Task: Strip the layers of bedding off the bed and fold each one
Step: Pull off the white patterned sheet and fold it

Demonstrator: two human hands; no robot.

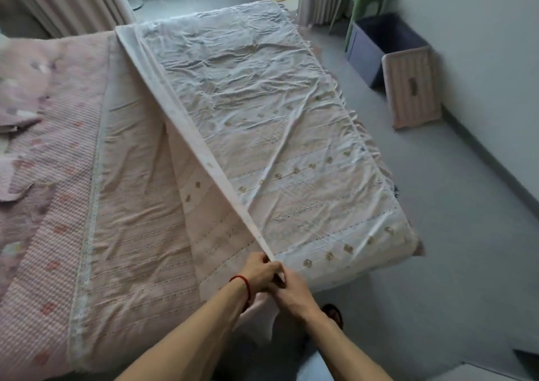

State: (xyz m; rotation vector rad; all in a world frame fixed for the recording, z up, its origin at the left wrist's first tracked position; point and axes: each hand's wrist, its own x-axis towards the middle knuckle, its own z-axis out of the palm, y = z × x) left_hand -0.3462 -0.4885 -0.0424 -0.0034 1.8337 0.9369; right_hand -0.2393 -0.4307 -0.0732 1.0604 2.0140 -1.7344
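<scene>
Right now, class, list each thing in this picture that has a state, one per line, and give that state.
Pale pink dotted sheet: folded over itself, wrinkled, its edge pulled taut from the near corner.
Left hand: pinches the sheet's near corner.
Right hand: grips the same corner.
Pink waffle-textured blanket: spread flat on the bed.
Dark blue fabric bin: upright, open-topped.
Pink striped box: upright on the floor.

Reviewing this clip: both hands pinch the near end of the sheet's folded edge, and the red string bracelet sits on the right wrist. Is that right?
Not quite. The head view shows the red string bracelet on the left wrist, not the right. The rest holds: the left hand and right hand both pinch the near end of the sheet at its folded edge.
</scene>
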